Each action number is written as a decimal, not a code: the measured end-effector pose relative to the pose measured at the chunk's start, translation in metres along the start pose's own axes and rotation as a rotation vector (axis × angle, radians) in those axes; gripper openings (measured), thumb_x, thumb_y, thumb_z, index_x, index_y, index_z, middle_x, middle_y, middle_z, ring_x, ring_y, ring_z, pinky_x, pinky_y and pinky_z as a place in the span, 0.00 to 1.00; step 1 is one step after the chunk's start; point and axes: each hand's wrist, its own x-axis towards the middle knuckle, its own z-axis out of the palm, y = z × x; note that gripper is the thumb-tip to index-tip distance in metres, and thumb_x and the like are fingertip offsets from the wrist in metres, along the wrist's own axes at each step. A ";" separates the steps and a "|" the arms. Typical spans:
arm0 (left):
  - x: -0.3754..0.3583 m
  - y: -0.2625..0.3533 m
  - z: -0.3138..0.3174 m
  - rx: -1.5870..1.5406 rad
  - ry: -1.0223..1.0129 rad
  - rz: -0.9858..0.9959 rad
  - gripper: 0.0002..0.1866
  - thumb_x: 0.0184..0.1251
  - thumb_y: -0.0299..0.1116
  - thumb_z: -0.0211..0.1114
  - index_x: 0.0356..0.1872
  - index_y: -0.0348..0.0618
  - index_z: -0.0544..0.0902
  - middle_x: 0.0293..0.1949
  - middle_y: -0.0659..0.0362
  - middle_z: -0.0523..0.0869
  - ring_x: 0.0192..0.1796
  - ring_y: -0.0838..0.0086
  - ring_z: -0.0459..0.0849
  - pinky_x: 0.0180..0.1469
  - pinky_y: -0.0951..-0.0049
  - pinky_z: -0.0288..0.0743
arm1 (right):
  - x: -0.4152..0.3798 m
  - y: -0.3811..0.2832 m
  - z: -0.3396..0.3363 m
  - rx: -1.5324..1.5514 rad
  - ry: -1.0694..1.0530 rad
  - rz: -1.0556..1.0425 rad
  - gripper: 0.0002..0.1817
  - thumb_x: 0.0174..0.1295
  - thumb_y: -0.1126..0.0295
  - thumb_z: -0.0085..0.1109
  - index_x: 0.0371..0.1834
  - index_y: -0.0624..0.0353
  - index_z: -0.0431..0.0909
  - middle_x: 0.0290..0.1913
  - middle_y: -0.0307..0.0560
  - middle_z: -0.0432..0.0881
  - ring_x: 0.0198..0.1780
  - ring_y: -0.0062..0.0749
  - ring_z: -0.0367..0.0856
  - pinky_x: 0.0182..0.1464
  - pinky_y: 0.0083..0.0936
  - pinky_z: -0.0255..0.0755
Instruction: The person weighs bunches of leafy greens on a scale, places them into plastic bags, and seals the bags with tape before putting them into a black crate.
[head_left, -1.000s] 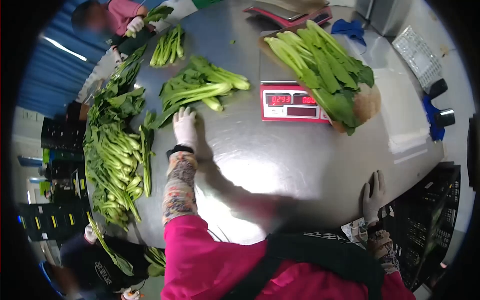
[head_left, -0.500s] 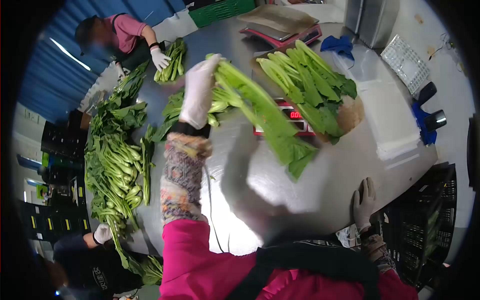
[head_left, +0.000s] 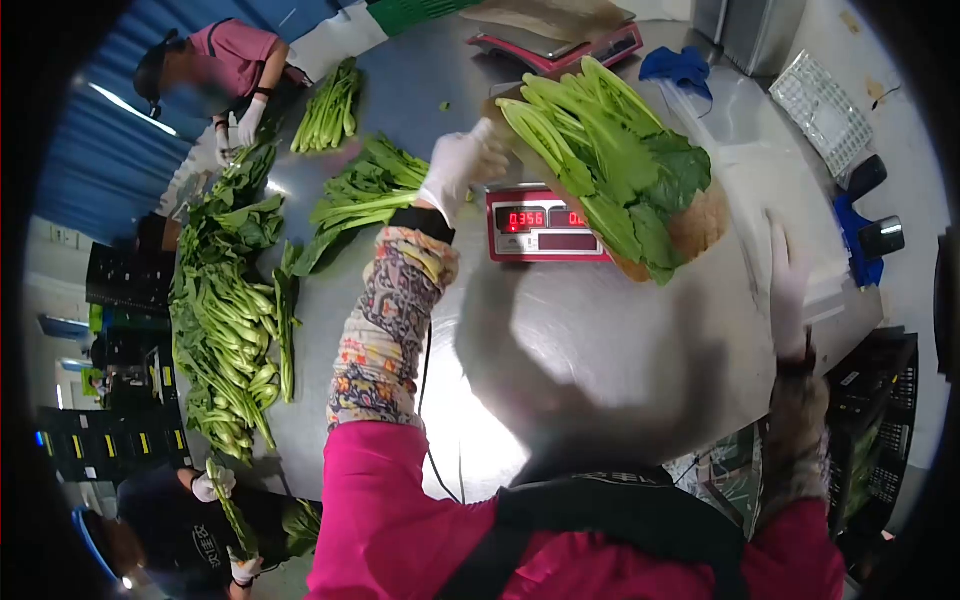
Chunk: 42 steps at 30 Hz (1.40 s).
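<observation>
My left hand [head_left: 462, 165], in a white glove, is beside the left edge of the leafy greens [head_left: 620, 150]. Its fingers are loosely bent and apart, with no stalk visible in them. The greens lie on a brown sheet [head_left: 703, 225] on top of a red digital scale [head_left: 548, 248], whose lit display reads 0.356. To the left of that hand rests another bunch of leafy greens [head_left: 370, 190]. My right hand [head_left: 788, 265], gloved and slightly blurred, stretches its fingers over the white plastic sheets [head_left: 745, 190] at the right of the table.
A long heap of greens [head_left: 225, 330] runs along the table's left side. One more bunch [head_left: 330, 110] lies near a co-worker in pink [head_left: 240, 60]. Another co-worker [head_left: 190, 520] holds greens at lower left. A second red scale [head_left: 625, 42] and a blue cloth [head_left: 675, 70] are at the back.
My left hand has let go of the green stalk, which now lies among those on the scale. My right hand has moved up onto the plastic sheets. The far co-worker's hands moved left.
</observation>
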 end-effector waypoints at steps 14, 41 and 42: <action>-0.182 -0.047 0.078 -0.048 0.231 0.126 0.14 0.72 0.34 0.53 0.38 0.31 0.81 0.27 0.52 0.86 0.26 0.71 0.86 0.29 0.73 0.78 | -0.002 -0.076 0.120 -0.247 -0.524 -0.341 0.39 0.54 0.65 0.63 0.72 0.45 0.60 0.49 0.56 0.81 0.50 0.52 0.79 0.53 0.40 0.72; -0.205 -0.053 0.243 -0.106 -0.200 0.193 0.20 0.71 0.37 0.60 0.55 0.31 0.77 0.44 0.54 0.84 0.46 0.75 0.82 0.51 0.74 0.75 | -0.257 -0.010 -0.176 -0.287 -0.302 0.187 0.27 0.51 0.73 0.63 0.59 0.49 0.76 0.51 0.58 0.80 0.49 0.49 0.81 0.52 0.33 0.75; -0.183 -0.054 0.262 -0.062 -0.246 0.237 0.21 0.69 0.37 0.62 0.56 0.30 0.76 0.44 0.55 0.84 0.46 0.75 0.81 0.51 0.75 0.75 | -0.272 -0.010 -0.183 -0.323 -0.227 0.233 0.27 0.51 0.73 0.63 0.59 0.51 0.76 0.53 0.58 0.79 0.49 0.49 0.81 0.52 0.32 0.74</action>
